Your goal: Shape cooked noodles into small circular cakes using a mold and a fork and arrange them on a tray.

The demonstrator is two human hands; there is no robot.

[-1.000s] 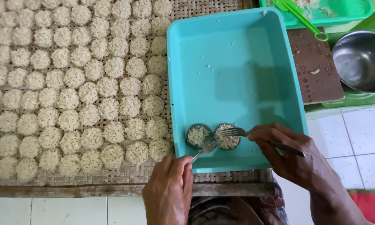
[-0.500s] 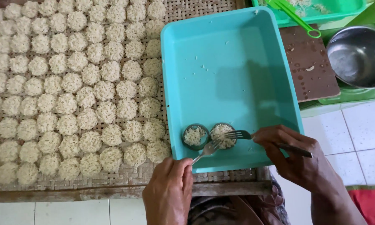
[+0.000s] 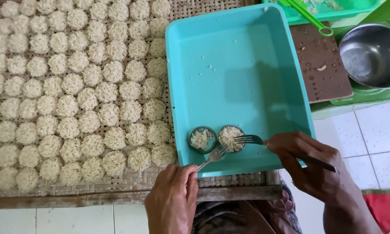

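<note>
Head view: with each hand's fingers clamped on a fork, the left hand [image 3: 172, 200] steadies the right ring mould [image 3: 231, 138] at the near edge of the turquoise tray [image 3: 247, 52] while the right hand [image 3: 310, 162] presses noodles evenly, keeping the tines level, beside the left ring mould [image 3: 202, 139].
</note>
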